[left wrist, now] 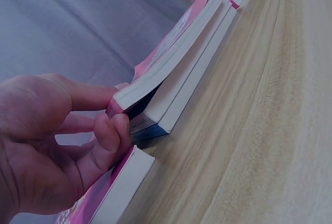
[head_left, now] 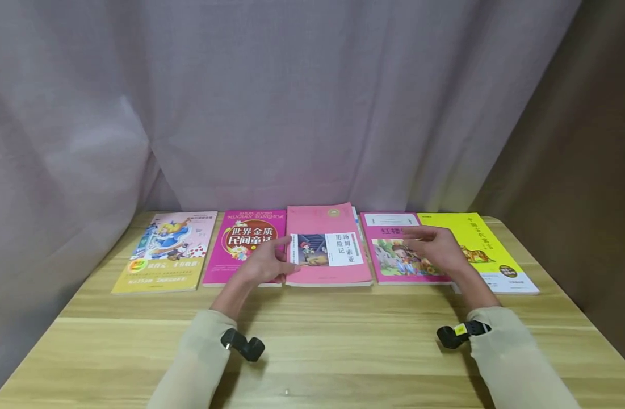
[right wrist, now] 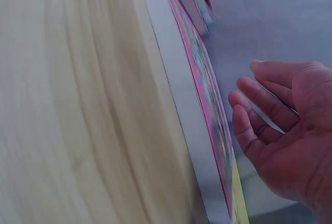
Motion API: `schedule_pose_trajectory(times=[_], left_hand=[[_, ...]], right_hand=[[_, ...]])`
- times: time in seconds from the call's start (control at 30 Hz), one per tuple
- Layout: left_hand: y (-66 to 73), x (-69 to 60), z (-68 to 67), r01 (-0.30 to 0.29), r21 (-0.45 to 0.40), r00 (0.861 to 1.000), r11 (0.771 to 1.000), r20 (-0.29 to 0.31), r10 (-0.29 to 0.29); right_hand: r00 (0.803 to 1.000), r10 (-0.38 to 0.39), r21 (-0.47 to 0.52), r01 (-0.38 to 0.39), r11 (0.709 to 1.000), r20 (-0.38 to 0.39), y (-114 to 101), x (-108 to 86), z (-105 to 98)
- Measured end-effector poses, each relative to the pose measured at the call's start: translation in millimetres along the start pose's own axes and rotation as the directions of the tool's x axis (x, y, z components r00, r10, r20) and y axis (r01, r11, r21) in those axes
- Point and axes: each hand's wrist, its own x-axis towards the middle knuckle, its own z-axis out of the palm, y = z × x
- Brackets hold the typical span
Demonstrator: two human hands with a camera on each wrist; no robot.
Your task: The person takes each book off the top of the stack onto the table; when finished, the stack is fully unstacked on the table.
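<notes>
My left hand (head_left: 263,264) pinches the left edge of a pink paperback book (head_left: 319,218) at the middle of the row. In the left wrist view that book (left wrist: 168,55) is tilted up a little, leaving a gap above a blue-edged book (left wrist: 179,84) underneath; fingers of my left hand (left wrist: 52,136) are at its corner. My right hand (head_left: 437,247) hovers over a magenta book (head_left: 389,267) with a cartoon cover. Seen from the right wrist, the right hand (right wrist: 285,125) has loosely bent fingers and holds nothing.
Left of the pink book lie a magenta folk-tale book (head_left: 220,270) and a pink-and-yellow book (head_left: 164,250). A yellow book with a tiger (head_left: 488,244) lies at the right end. All rest on a wooden table (head_left: 343,341) before a grey curtain (head_left: 266,102).
</notes>
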Motion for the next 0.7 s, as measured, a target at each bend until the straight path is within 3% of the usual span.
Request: schedule_pose_trajectory(times=[0.2,0.47,0.7], left_hand=[[0.8,-1.7,-2.4,-0.002,-0.007,1.000,1.000,0.028,0.003],[2.1,-2.9,-2.1,0.021,0.051,0.997,0.998,0.068,-0.024],[0.0,-4.3,-7.0,0.040,-0.021,0.994,0.999,0.099,-0.038]], right_hand=[[0.999,-0.024,0.010,0.024,1.000,0.027,-13,0.3,17],[0.993,-0.071,-0.021,0.073,0.997,0.098,-26,-7.2,36],[0.974,-0.109,-0.074,0.126,0.989,0.199,-29,-8.2,51]])
